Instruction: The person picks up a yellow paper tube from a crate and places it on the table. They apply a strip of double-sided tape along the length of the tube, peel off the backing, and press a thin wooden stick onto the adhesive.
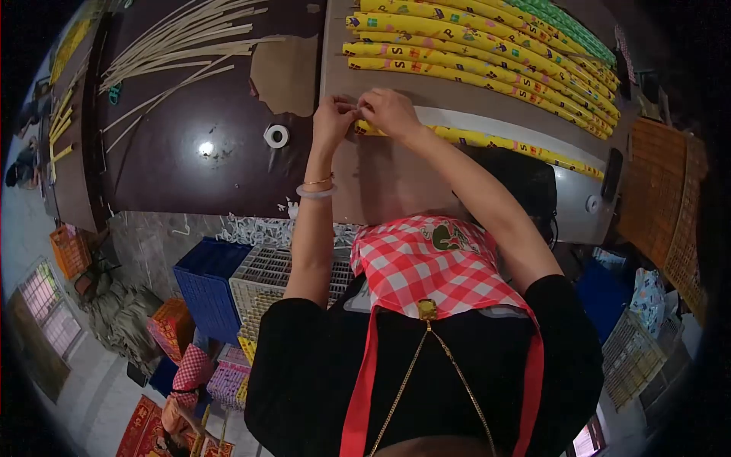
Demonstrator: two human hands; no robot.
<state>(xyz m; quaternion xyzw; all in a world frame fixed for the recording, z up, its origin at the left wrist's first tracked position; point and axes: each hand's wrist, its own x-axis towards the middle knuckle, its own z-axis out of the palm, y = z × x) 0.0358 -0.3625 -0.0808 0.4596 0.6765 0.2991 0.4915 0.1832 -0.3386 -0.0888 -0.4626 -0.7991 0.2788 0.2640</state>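
Observation:
My left hand (pixel 333 123), with bangles at the wrist, and my right hand (pixel 388 113) meet at the fingertips, pinched together. Whatever is between the fingertips is too small to make out. Just below them lies the left end of a long yellow printed paper roll (pixel 487 140), which stretches to the right across the table. Beyond my hands, several similar yellow rolls (pixel 480 57) lie side by side in a stack. A white roll of tape (pixel 276 136) rests on the dark tabletop left of my left hand.
Thin wooden strips (pixel 179 46) and a brown cardboard piece (pixel 285 72) lie on the table's left side. Green rolls (pixel 571 30) are at the back right. A black phone-like object (pixel 612 174) sits at right. Blue crates (pixel 207 286) stand below the table edge.

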